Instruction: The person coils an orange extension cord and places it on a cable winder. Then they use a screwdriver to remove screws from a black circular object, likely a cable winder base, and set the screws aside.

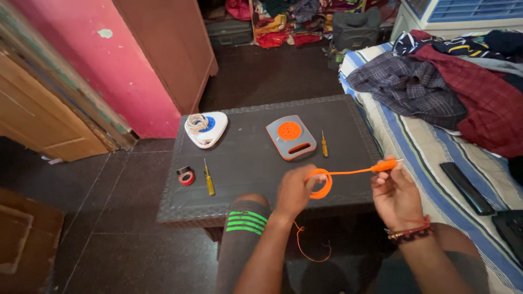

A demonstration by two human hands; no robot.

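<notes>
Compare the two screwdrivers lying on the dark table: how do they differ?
The left screwdriver looks longer, and lies near the table's front edge beside the red tape roll. The right screwdriver looks shorter and lies farther back, just right of the grey and orange case. The left one tilts a little; the right one lies nearly straight front to back. Both have yellow handles, and neither hand touches them.
</notes>
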